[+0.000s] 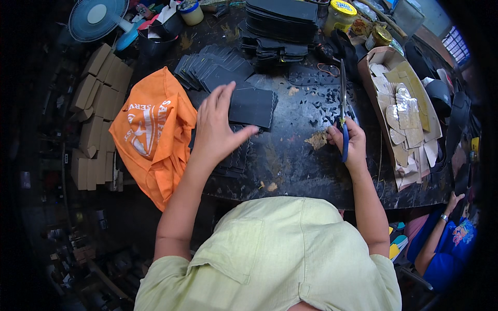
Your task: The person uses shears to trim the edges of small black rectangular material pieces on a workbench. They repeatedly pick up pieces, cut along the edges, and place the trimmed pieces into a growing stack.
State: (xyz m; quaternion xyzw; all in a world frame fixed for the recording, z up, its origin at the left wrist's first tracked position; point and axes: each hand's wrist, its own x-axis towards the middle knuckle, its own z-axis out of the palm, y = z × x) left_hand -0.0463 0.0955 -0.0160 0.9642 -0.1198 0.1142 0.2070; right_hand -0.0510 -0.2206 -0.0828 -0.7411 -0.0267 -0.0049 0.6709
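My right hand [351,141] is closed round the blue handles of a pair of scissors [343,103], whose blades point away from me toward the far side of the table. My left hand [217,124] has its fingers and thumb spread and holds nothing. It hovers by a stack of dark rectangular pieces [252,107], one edge of which looks wavy; whether it touches them I cannot tell. More dark pieces [233,161] lie partly hidden below my left wrist. Small black offcuts [319,103] are scattered between the stack and the scissors.
An orange cloth [155,132] hangs over the table's left edge. Fanned dark sheets [210,67] and a tall dark pile [280,23] stand behind. A cardboard box of scraps [374,106] is at right, near another person's hand [454,201]. A fan [97,18] stands far left.
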